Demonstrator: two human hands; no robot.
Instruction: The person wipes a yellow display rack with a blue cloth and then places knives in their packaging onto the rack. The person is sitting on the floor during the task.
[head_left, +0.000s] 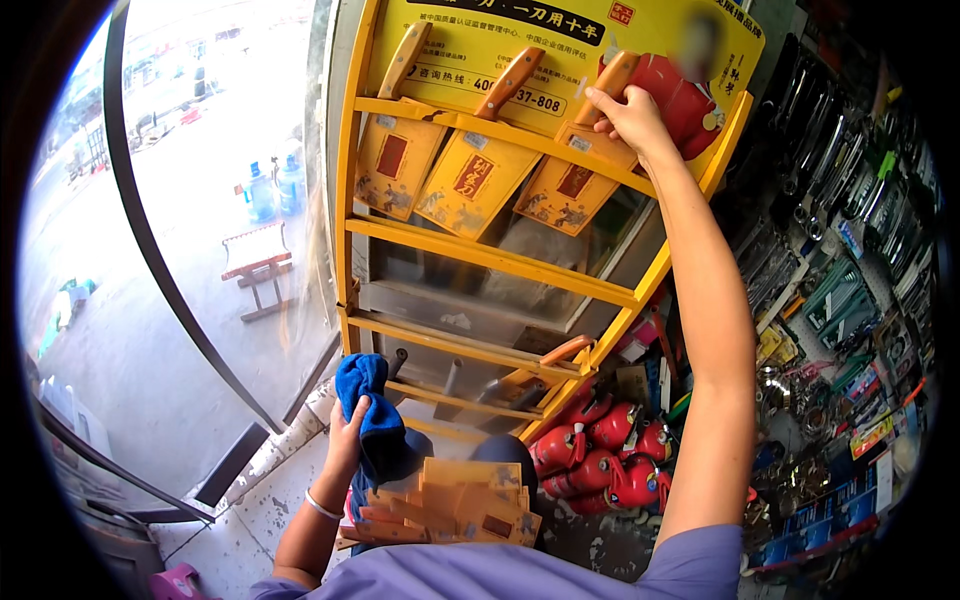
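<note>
My right hand (630, 120) is at the wooden handle of the rightmost cleaver (574, 180), which stands blade down in the top slot of a yellow metal rack (487, 262). Its fingers touch the handle from the right. Two more sleeved cleavers hang left of it, a middle one (478, 176) and a left one (397, 161), each in a printed orange sleeve. My left hand (349, 431) holds a blue cloth (367, 405) low, in front of the rack. Several sleeved knives (465, 502) with wooden handles lie piled on my lap.
Red fire extinguishers (600, 450) stand on the floor at the rack's lower right. Hand tools and packets cover a display wall (832, 300) at the right. On the left, beyond a dark door frame (150, 217), are a wooden stool (259, 262) and blue water bottles (259, 191).
</note>
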